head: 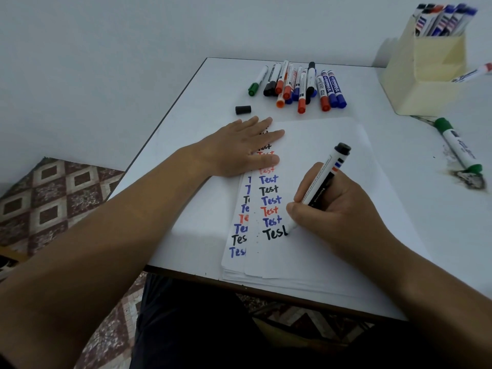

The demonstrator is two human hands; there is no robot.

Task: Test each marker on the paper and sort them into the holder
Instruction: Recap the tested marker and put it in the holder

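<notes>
My right hand (332,206) grips an uncapped black marker (323,179), its tip on the paper (324,145) at the end of a black word "Test". My left hand (239,147) lies flat on the upper left of the paper stack, fingers straight. The marker's black cap (243,109) lies loose on the table above my left hand. Several capped markers (298,83) in green, black, red and blue lie in a row at the far side. A cream holder (426,73) at the back right has several markers (444,20) standing in it.
A green marker (458,145) lies on the white table (191,107) at the right beside a dark scorched patch (470,178). A red-capped marker (474,73) lies behind the holder. The table's left edge drops to a patterned floor (48,195). A wall stands close behind.
</notes>
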